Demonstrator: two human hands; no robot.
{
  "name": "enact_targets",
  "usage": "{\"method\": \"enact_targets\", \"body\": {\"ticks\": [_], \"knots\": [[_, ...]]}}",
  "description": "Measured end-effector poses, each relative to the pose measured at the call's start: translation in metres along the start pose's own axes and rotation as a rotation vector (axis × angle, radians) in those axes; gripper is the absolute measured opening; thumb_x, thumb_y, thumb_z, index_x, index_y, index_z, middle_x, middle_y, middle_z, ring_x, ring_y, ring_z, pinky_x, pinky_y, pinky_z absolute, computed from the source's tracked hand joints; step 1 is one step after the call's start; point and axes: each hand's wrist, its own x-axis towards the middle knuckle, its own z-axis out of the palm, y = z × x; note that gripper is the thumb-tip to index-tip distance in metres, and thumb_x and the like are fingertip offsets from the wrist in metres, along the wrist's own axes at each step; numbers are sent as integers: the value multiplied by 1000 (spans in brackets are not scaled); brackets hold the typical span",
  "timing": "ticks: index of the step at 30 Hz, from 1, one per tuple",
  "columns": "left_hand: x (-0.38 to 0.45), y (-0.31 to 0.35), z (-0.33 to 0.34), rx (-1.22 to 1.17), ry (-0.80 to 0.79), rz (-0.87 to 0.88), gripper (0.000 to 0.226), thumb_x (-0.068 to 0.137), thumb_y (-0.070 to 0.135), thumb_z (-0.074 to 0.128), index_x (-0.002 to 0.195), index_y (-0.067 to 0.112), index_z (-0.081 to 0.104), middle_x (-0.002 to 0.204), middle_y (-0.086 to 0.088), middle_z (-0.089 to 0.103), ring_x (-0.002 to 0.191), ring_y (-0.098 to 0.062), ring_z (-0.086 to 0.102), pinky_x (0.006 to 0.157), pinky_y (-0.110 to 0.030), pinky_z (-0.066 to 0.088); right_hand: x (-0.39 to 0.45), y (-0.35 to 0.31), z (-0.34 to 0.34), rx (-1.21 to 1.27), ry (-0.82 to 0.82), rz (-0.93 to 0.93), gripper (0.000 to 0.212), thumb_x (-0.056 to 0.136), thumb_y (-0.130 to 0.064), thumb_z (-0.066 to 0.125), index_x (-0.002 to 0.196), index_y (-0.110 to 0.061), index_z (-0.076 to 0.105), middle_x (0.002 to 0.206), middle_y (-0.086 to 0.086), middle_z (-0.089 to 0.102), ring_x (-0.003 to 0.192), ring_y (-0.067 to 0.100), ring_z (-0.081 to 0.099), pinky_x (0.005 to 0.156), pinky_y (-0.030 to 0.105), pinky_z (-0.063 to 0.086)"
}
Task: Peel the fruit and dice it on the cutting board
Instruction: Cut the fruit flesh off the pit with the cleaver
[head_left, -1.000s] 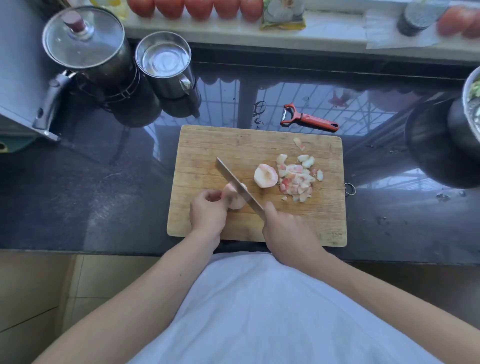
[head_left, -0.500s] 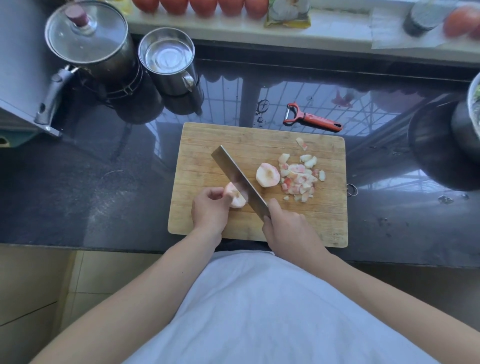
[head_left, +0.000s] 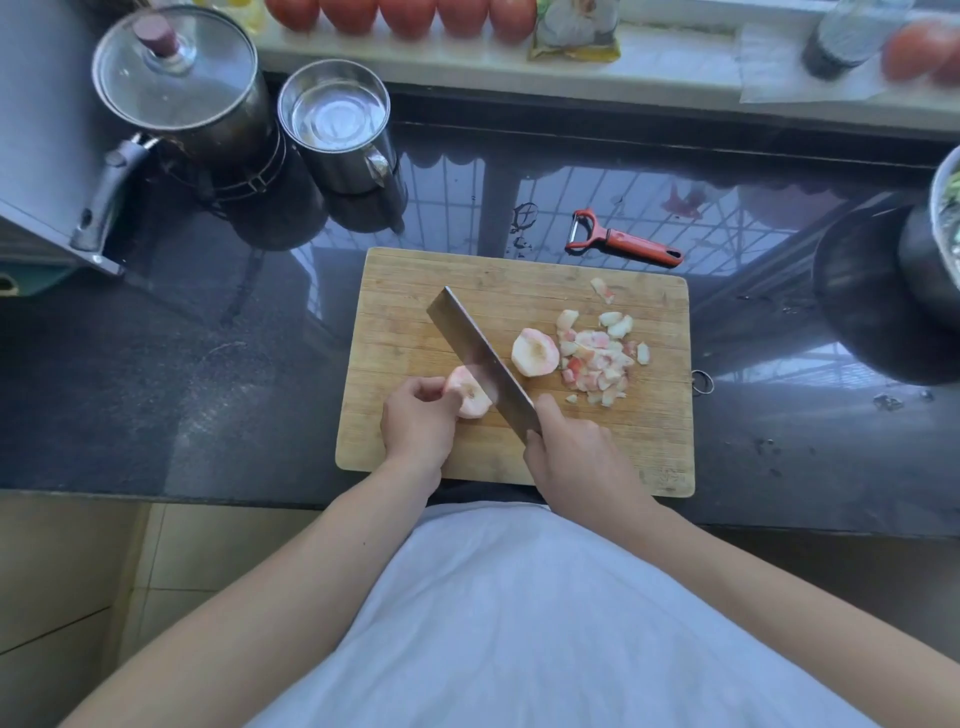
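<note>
A person is standing at a dark, glossy bench (head_left: 156, 374) with a bamboo cutting board (head_left: 405, 291) lying in front of them. The left hand (head_left: 418, 423) is resting on the board's near left part, its fingers (head_left: 415, 387) curling round a peeled peach piece (head_left: 470, 397) and pinning it to the wood. The right hand (head_left: 576, 460) is gripping the handle of a cleaver (head_left: 480, 361), fingers wrapping tight around it, with the forefinger lying along the blade's back edge. The broad blade is slanting from the hand up and to the left, its flat side tilting toward the camera and its lower part sitting just beside the held piece; whether the edge is touching the fruit cannot be told. A second peeled peach piece (head_left: 535, 352) is lying just right of the blade, touching a heap of diced peach (head_left: 597, 358) on the board's right half. One loose scrap (head_left: 601, 290) is lying apart, nearer the far edge. Beyond the board, a red-handled peeler (head_left: 623, 240) is lying on the bench. At the far left, a lidded pot (head_left: 182, 83) is standing beside a steel mug (head_left: 337, 124). A row of tomatoes (head_left: 405, 15) is lining the sill behind.
</note>
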Motion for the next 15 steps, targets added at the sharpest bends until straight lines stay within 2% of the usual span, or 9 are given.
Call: {"method": "enact_targets", "body": {"ticks": [3, 8, 11, 15], "knots": [[0, -1, 1, 36, 10, 19, 13, 90, 32, 74, 101, 26, 74, 102, 10, 74, 99, -12, 68, 84, -30, 55, -2, -5, -3, 33, 55, -17, 10, 101, -15, 44, 98, -18, 36, 73, 10, 62, 66, 41, 57, 59, 47, 49], [1, -4, 0, -32, 2, 5, 21, 88, 46, 78, 96, 27, 72, 99, 10, 74, 97, -15, 71, 89, -35, 56, 4, -3, 11, -109, -81, 45, 17, 95, -9, 40, 91, -21, 27, 68, 5, 53, 63, 36, 55, 52, 42, 42], [1, -3, -1, -30, 2, 4, 21, 89, 45, 79, 97, 27, 71, 100, 10, 74, 99, -17, 71, 90, -37, 56, 7, -4, 12, -102, -97, 61, 17, 94, -7, 39, 93, -20, 28, 70, 6, 53, 63, 34, 53, 49, 37, 34], [-1, -1, -3, 8, -10, 29, 25, 91, 47, 76, 100, 25, 70, 102, 9, 73, 100, -15, 69, 84, -32, 53, 7, -4, 11, -109, -85, 36, 20, 94, -6, 39, 92, -21, 26, 71, 7, 54, 66, 36, 54, 49, 38, 36]]}}
